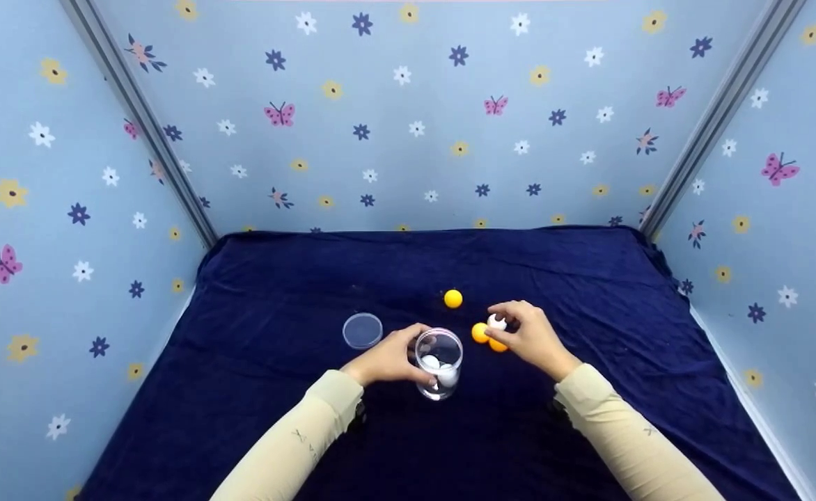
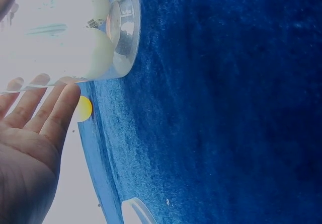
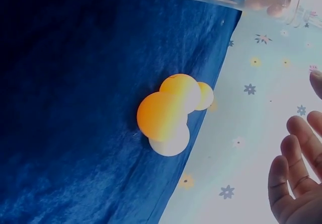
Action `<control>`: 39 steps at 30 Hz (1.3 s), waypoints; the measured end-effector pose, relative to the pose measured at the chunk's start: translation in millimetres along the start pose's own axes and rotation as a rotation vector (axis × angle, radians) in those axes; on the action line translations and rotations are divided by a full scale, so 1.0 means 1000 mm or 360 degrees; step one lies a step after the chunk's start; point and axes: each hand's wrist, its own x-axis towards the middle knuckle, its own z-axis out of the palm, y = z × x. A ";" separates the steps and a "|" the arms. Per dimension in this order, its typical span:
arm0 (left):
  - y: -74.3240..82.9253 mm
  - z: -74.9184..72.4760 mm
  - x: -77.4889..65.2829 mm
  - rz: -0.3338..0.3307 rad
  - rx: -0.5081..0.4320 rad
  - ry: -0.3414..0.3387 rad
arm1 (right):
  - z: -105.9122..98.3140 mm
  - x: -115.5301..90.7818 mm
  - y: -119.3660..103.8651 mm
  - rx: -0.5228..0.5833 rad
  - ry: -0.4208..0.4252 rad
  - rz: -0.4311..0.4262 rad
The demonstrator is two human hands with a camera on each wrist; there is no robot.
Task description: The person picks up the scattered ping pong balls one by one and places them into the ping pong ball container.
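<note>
My left hand [image 1: 394, 356] grips a clear plastic jar [image 1: 439, 348] round its side, thumb in front. The jar's mouth is uncovered, and white ping-pong balls [image 2: 95, 53] lie inside near the bottom. My right hand [image 1: 530, 337] reaches over a white ping-pong ball [image 1: 496, 323], thumb and fingers spread apart around it in the head view. In the right wrist view its fingers [image 3: 297, 143] are apart from that ball. Two orange ping-pong balls [image 1: 480, 332] sit beside the white one, one partly hidden by my thumb. A third orange ball [image 1: 453, 298] lies farther back.
A round clear lid [image 1: 362, 330] lies on the dark blue cloth [image 1: 276, 278] left of the jar. Flower-patterned panels [image 1: 408, 125] stand at the back and on both sides.
</note>
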 end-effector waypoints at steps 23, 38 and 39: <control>-0.001 0.000 0.000 0.0018 -0.0043 -0.0024 | 0.004 -0.013 0.025 -0.0089 -0.0005 0.0200; 0.001 0.000 0.000 -0.0017 -0.0012 -0.0016 | 0.008 -0.020 0.040 -0.0162 -0.0096 0.0383; 0.001 0.000 0.000 -0.0016 -0.0010 -0.0016 | 0.009 -0.020 0.040 -0.0159 -0.0105 0.0394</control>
